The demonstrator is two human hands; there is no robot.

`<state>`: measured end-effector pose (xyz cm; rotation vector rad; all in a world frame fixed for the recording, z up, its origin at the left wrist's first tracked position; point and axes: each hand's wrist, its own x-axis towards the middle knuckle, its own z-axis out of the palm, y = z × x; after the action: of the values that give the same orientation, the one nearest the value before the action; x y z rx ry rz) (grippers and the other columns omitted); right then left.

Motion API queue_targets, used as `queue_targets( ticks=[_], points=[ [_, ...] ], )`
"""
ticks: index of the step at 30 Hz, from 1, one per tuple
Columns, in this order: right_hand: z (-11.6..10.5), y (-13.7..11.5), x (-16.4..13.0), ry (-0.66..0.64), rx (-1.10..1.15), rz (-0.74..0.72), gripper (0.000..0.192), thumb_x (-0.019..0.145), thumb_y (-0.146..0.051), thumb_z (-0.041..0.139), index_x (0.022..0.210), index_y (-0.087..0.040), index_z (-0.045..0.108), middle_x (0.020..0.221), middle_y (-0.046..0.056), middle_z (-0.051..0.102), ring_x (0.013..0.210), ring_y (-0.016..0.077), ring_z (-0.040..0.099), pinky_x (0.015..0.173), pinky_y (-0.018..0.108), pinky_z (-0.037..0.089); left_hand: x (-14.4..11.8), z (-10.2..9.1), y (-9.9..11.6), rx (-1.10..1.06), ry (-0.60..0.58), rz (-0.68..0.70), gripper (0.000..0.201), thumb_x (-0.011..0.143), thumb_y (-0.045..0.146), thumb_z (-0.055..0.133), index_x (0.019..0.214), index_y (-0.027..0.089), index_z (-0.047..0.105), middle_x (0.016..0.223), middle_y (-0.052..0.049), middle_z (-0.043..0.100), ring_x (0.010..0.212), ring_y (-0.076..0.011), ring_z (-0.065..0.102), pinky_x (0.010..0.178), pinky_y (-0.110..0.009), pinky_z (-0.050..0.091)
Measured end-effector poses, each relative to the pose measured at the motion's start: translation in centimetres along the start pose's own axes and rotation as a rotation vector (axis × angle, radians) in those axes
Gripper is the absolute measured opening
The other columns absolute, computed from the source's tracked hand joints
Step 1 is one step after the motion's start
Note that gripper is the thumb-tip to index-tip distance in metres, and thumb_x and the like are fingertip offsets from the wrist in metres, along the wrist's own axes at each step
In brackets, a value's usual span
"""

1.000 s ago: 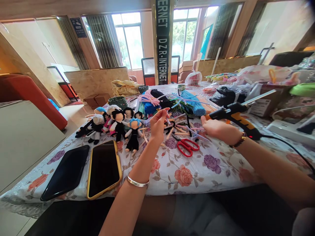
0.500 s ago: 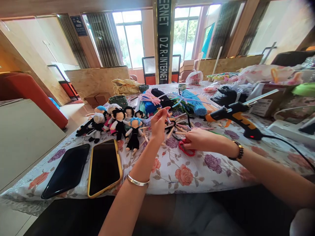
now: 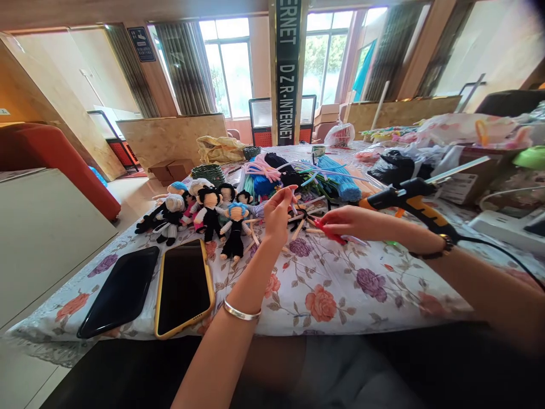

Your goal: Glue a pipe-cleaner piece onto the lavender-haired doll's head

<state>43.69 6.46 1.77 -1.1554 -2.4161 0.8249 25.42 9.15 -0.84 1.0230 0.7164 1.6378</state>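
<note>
Two hands: both raised over the floral tablecloth (image 3: 340, 289), close together, not touching.
Left hand (image 3: 276, 218): lifted off the table, thumb and fingertips pinched on a thin pale pipe-cleaner piece (image 3: 293, 200); silver bangle on the wrist.
Right hand (image 3: 355, 222): closed around the red scissors (image 3: 330, 232), only a bit of red handle and the blade end showing past the fingers; bead bracelet at the wrist.
Scissors position: off the cloth, in the right hand, tip pointing toward the left hand, just right of the pinched piece; whether blades meet the piece, cannot tell.
Glue gun (image 3: 409, 200): black and orange, resting behind the right wrist, nozzle pointing left, glue stick poking out the back, cord running off right.
Dolls (image 3: 204, 215): cluster of small yarn figures in black outfits, left of the left hand, lying on the cloth.
Pipe cleaner pile (image 3: 298, 173): blue, pink, black, green bundles behind the hands; loose cut bits on the cloth under them.
Phones: yellow-cased phone (image 3: 184, 287) and black phone (image 3: 121, 291) side by side, screens dark, near table edge on the left.
Bags (image 3: 447, 133): plastic bags and packaging, far right of table.
</note>
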Motion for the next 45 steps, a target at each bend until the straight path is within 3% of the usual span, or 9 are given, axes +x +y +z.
queue_targets(
  ticks=[3, 7, 13, 18, 45],
  points=[
    [1.7, -0.6, 0.1, -0.136, 0.293, 0.052, 0.045, 0.08, -0.06, 0.051, 0.072, -0.015, 0.054, 0.061, 0.002, 0.056, 0.056, 0.0105, 0.046, 0.053, 0.026, 0.035, -0.1, 0.1, 0.0, -0.004, -0.013, -0.001, 0.016, 0.076, 0.032, 0.065, 0.081, 0.018, 0.072, 0.058, 0.003, 0.051, 0.052, -0.004, 0.04, 0.052, -0.019, 0.032],
    [3.9, -1.1, -0.6, -0.053, 0.437, 0.142, 0.048, 0.075, -0.064, 0.055, 0.072, -0.017, 0.047, 0.06, -0.001, 0.052, 0.052, 0.0079, 0.041, 0.052, 0.025, 0.032, -0.1, 0.2, 0.0, -0.018, -0.015, -0.002, 0.013, 0.076, 0.03, 0.065, 0.079, 0.018, 0.071, 0.058, 0.003, 0.051, 0.054, -0.0042, 0.043, 0.056, -0.019, 0.034],
    [5.0, -1.2, -1.1, 0.04, 0.521, 0.099, 0.05, 0.078, -0.065, 0.052, 0.067, -0.017, 0.043, 0.062, -0.002, 0.046, 0.056, 0.0083, 0.041, 0.051, 0.024, 0.03, -0.2, 0.2, 0.1, -0.012, -0.018, 0.003, 0.014, 0.076, 0.03, 0.065, 0.079, 0.018, 0.072, 0.058, 0.003, 0.051, 0.054, -0.0042, 0.041, 0.055, -0.019, 0.032],
    [5.9, -0.1, -0.8, 0.105, 0.623, 0.071, 0.047, 0.08, -0.064, 0.05, 0.07, -0.019, 0.04, 0.062, -0.004, 0.04, 0.052, 0.0069, 0.032, 0.049, 0.024, 0.028, 0.0, 0.3, 0.1, -0.04, -0.019, 0.01, 0.013, 0.073, 0.03, 0.068, 0.078, 0.019, 0.073, 0.061, 0.002, 0.053, 0.056, -0.0043, 0.041, 0.053, -0.019, 0.031],
    [6.7, 0.4, -1.0, 0.169, 0.62, -0.003, 0.047, 0.078, -0.064, 0.053, 0.072, -0.019, 0.04, 0.063, -0.004, 0.04, 0.054, 0.0076, 0.03, 0.05, 0.024, 0.027, 0.0, 0.5, -0.1, -0.02, -0.01, 0.02, 0.02, 0.07, 0.036, 0.072, 0.079, 0.018, 0.074, 0.061, 0.002, 0.055, 0.055, -0.0039, 0.044, 0.056, -0.02, 0.034]
  ],
)
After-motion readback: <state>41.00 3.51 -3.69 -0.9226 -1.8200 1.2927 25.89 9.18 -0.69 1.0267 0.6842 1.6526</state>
